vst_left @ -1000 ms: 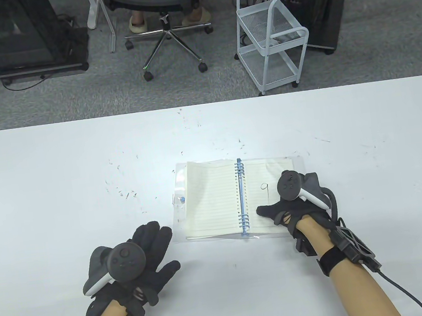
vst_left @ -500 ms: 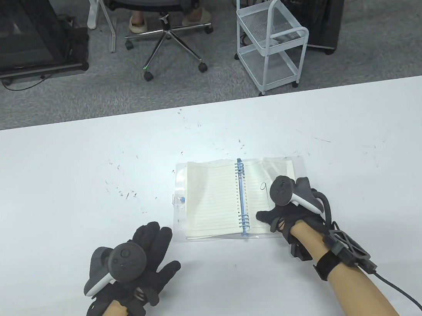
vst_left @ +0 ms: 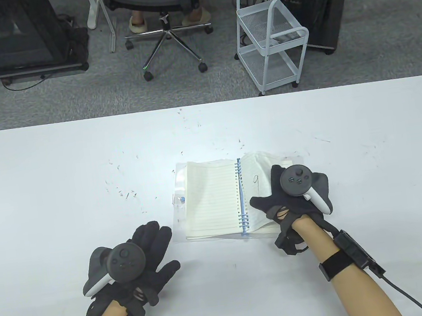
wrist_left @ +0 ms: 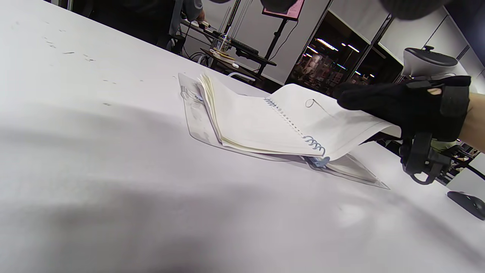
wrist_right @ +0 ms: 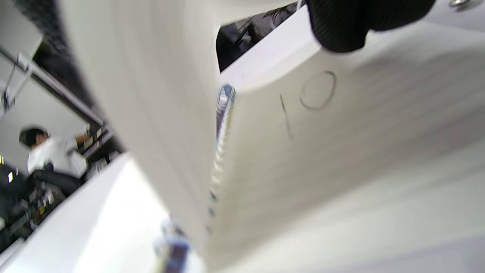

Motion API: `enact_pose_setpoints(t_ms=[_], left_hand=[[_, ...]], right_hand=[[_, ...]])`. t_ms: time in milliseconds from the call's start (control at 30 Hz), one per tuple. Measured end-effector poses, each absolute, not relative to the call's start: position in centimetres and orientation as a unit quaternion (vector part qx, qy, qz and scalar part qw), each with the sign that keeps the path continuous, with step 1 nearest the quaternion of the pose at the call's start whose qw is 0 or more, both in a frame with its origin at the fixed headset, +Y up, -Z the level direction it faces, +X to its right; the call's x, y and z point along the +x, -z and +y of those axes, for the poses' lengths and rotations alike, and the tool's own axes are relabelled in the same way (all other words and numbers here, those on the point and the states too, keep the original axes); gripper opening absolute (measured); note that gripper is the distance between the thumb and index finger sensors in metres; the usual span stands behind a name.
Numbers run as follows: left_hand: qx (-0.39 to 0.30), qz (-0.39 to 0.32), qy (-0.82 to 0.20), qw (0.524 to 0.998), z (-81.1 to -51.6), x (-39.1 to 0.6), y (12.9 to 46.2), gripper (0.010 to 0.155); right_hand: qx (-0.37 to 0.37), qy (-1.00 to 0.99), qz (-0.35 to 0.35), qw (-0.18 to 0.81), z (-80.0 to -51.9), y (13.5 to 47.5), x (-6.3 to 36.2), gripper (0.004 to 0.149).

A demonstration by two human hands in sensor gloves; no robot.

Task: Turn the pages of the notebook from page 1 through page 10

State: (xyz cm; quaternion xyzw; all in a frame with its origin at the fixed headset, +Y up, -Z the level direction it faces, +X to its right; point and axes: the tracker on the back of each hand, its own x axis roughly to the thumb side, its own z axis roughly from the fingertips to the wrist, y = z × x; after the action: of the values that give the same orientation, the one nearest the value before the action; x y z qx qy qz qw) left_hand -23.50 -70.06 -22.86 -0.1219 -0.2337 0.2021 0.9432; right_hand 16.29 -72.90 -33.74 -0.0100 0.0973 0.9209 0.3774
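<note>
The right hand (vst_left: 292, 197) grips the lifted page marked 9 (vst_left: 255, 179) of the spiral notebook (vst_left: 216, 200), which lies open just ahead of both hands. The left hand (vst_left: 146, 259) rests spread flat on the white bench (vst_left: 44, 187), holding nothing. Beyond stand an office chair (vst_left: 159, 1) and a wire cart (vst_left: 272, 37).

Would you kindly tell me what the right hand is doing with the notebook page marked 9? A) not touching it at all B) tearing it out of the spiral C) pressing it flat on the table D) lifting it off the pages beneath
D: the black-gloved right hand holds the cream lined page marked 9 raised above the rest of the blue spiral-bound notebook, and the page marked 10 shows underneath.
</note>
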Motion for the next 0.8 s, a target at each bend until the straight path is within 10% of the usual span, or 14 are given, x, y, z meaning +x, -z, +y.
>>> enact_pose_setpoints(t_ms=[267, 800], left_hand=[[-0.122, -0.234, -0.203, 0.943, -70.1, -23.5, 22.8, 0.085], [-0.120, -0.235, -0.201, 0.944, -70.0, -23.5, 22.9, 0.085]], right_hand=[[-0.120, -0.825, 0.060, 0.549, -72.8, 33.4, 19.9, 0.090], [-0.091, -0.827, 0.041, 0.553, -71.4, 34.7, 16.0, 0.060]])
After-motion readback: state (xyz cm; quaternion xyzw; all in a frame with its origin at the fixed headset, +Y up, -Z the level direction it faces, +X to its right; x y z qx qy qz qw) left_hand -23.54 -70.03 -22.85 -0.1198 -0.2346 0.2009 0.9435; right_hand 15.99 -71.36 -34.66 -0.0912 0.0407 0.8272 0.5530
